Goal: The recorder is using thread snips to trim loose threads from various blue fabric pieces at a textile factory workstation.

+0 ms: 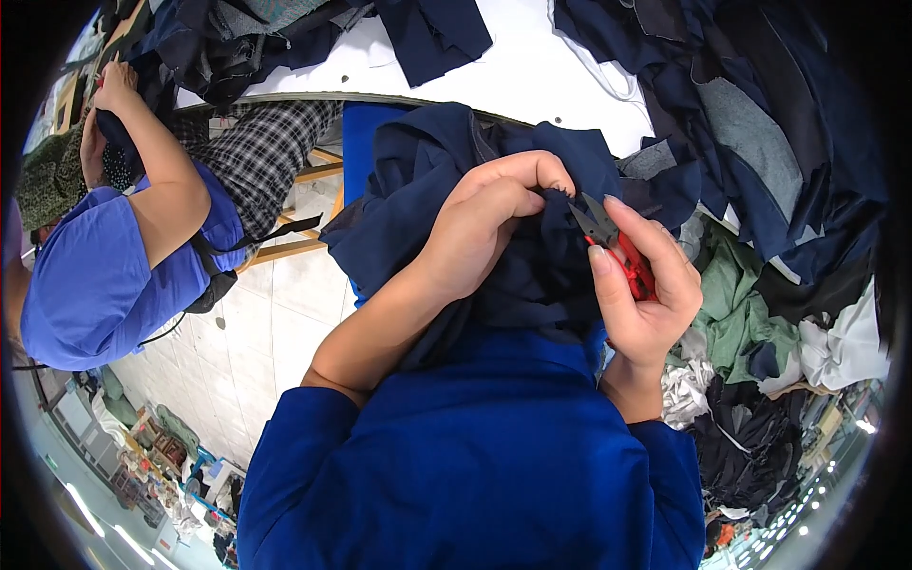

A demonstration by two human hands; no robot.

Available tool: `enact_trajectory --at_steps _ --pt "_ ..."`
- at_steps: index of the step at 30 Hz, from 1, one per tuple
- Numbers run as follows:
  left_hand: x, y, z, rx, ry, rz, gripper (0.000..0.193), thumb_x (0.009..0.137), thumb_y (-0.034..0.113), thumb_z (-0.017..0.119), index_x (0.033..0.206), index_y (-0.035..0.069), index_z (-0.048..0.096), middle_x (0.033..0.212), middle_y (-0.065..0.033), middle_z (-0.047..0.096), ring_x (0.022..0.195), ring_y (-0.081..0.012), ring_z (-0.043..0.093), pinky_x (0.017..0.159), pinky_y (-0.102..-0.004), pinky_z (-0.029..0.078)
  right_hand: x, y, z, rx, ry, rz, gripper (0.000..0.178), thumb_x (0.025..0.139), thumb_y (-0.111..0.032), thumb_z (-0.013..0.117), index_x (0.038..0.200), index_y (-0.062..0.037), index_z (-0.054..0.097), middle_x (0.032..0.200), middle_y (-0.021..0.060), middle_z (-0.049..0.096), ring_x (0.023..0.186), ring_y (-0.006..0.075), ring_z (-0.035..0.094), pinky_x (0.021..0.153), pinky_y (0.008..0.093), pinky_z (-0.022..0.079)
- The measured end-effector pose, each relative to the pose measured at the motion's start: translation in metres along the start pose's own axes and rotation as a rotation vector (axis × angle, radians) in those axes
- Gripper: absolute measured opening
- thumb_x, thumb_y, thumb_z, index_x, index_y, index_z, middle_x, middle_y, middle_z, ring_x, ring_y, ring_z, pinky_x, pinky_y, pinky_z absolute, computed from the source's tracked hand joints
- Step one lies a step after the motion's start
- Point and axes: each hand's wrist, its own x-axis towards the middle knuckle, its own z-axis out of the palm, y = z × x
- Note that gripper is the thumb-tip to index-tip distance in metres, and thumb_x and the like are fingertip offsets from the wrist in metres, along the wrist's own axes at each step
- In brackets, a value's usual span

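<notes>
A bunched navy blue garment [418,157] lies over my lap and against the table's front edge. My left hand [489,214] pinches a fold of it, thumb against the curled fingers. Between the thumb and fingers of my right hand [651,285] is a pair of red-handled thread snips [632,266]. Their dark blades are parted and point up and left, close to the cloth edge beside my left fingertips. Whether the blades touch the cloth or a thread, I cannot tell.
A white table [532,66] spans the far side, with heaps of dark cloth [218,47] and navy pieces [760,123] on it. Green and white cloth [741,304] is piled at my right. A co-worker in a blue shirt [104,266] sits at left, handling dark fabric.
</notes>
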Motion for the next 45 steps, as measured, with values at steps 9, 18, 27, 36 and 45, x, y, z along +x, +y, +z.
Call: enact_trajectory --at_steps 9,18,27,36,45 --pt "0.0 0.001 0.001 -0.03 -0.006 -0.021 0.019 0.076 0.008 0.039 0.081 0.001 0.055 0.079 -0.0027 0.054 0.078 -0.0099 0.049 0.075 -0.0229 0.038 -0.001 0.001 -0.002 -0.004 -0.013 0.01 0.035 0.065 0.004 0.069 0.1 0.0041 0.064 0.061 0.0058 0.053 0.052 0.0108 0.048 0.05 0.0202 0.036" --pt "0.0 -0.001 -0.001 -0.059 -0.041 -0.053 0.02 0.075 0.007 0.038 0.081 0.0 0.056 0.079 -0.0031 0.055 0.078 -0.0101 0.049 0.074 -0.0228 0.038 -0.002 0.007 -0.002 0.063 -0.019 -0.008 0.036 0.065 0.004 0.069 0.101 0.0045 0.064 0.062 0.0051 0.053 0.053 0.0097 0.047 0.05 0.0199 0.035" --pt "0.001 -0.004 0.0 -0.164 -0.056 -0.114 0.021 0.075 0.007 0.038 0.081 -0.001 0.057 0.078 -0.0042 0.055 0.077 -0.0104 0.049 0.074 -0.0231 0.039 -0.002 0.012 -0.002 0.143 -0.025 -0.001 0.037 0.066 0.004 0.069 0.102 0.0048 0.063 0.062 0.0043 0.053 0.053 0.0086 0.046 0.05 0.0195 0.035" --pt "0.002 0.003 0.008 -0.026 -0.025 -0.086 0.022 0.075 0.004 0.038 0.083 -0.002 0.057 0.079 -0.0022 0.057 0.074 -0.0079 0.049 0.072 -0.0212 0.04 -0.015 0.01 0.012 0.184 0.128 0.116 0.034 0.073 0.002 0.067 0.106 0.0051 0.062 0.069 0.0036 0.053 0.06 0.0077 0.048 0.056 0.018 0.037" --pt "-0.001 0.0 0.011 0.148 -0.003 -0.067 0.018 0.071 0.008 0.036 0.074 -0.002 0.051 0.08 -0.0082 0.05 0.078 -0.0152 0.043 0.074 -0.0244 0.034 -0.012 0.018 0.003 0.317 0.257 0.278 0.026 0.084 0.001 0.058 0.109 0.0064 0.059 0.099 0.0092 0.063 0.088 0.0103 0.057 0.081 0.0207 0.043"
